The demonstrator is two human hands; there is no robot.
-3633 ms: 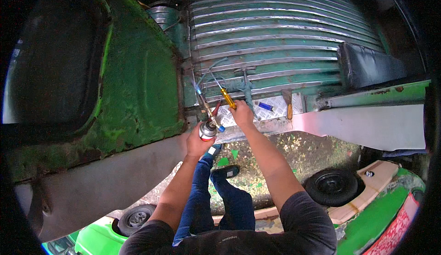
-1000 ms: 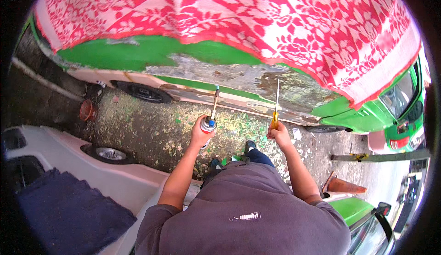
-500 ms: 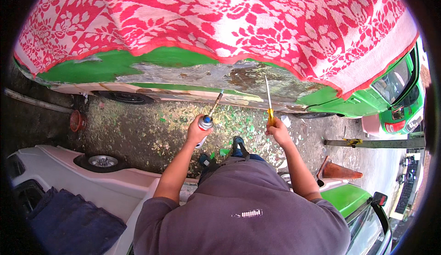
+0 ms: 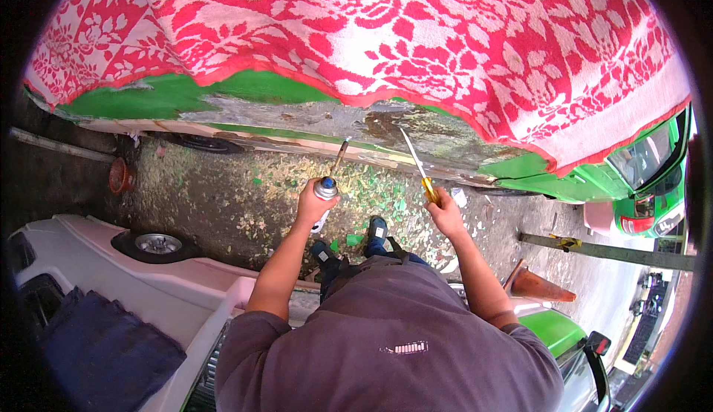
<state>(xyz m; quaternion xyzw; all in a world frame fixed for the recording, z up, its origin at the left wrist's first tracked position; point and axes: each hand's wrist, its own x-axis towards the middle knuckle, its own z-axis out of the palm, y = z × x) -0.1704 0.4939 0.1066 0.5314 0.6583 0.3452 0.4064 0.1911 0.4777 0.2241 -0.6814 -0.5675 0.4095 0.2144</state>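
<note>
My left hand (image 4: 315,205) is closed around the can of a gas blowtorch (image 4: 327,187). Its blue-topped head carries a metal nozzle that points at the car's side. In my right hand (image 4: 445,214) is a screwdriver (image 4: 427,183) with a yellow handle and a long thin metal shaft. Its tip is close to the worn panel (image 4: 327,121); I cannot tell whether it touches. Green paint is gone from much of that panel, leaving grey and brown patches. A red and white floral cloth (image 4: 371,26) drapes over the upper part of the green car (image 4: 520,167).
Paint flakes (image 4: 223,197) litter the ground about my feet. Behind me on the left stands a pale vehicle (image 4: 89,245) with a dark cloth (image 4: 111,349) on it. An orange cone (image 4: 541,284) and a pole (image 4: 609,251) are to the right, a reddish pot (image 4: 121,176) far left.
The screwdriver's tip has swung left along the panel, so the shaft now slants left. My left hand and the blowtorch have shifted slightly left. The view has moved a little too.
</note>
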